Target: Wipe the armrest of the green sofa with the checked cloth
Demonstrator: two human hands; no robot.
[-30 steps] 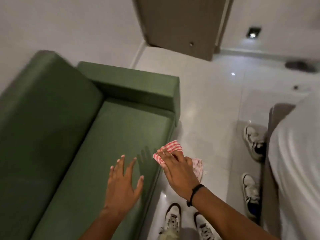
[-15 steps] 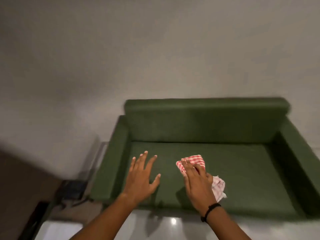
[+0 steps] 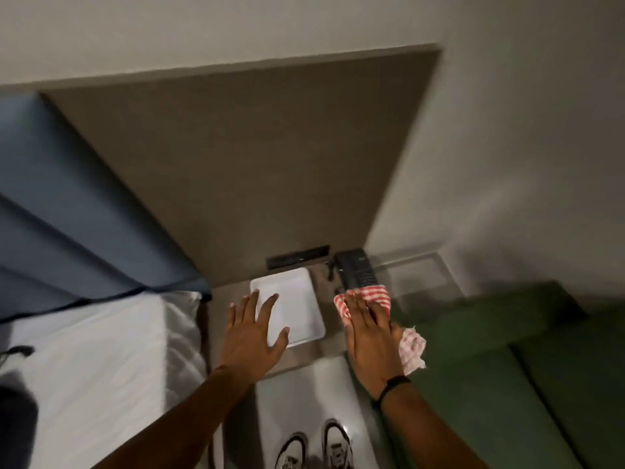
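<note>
The green sofa (image 3: 541, 384) fills the lower right, and its left armrest (image 3: 453, 316) runs back toward the wall. My right hand (image 3: 370, 336) lies flat on the red-and-white checked cloth (image 3: 372, 296), at the near left end of that armrest. One loose corner of the cloth hangs out to the right of my wrist. My left hand (image 3: 253, 330) hovers with fingers spread, holding nothing, over a white tray (image 3: 297, 299) left of the sofa.
The white tray and a black telephone (image 3: 355, 272) sit on a brown side table (image 3: 324, 346) between sofa and bed. A white-sheeted bed (image 3: 101, 367) with a blue headboard (image 3: 50, 214) is at left. My shoes (image 3: 314, 445) stand on the glossy floor.
The view has swung left, from the sofa's seat to its left end and the side table. My right hand carried the cloth from the seat to the left armrest. My left hand stayed empty.
</note>
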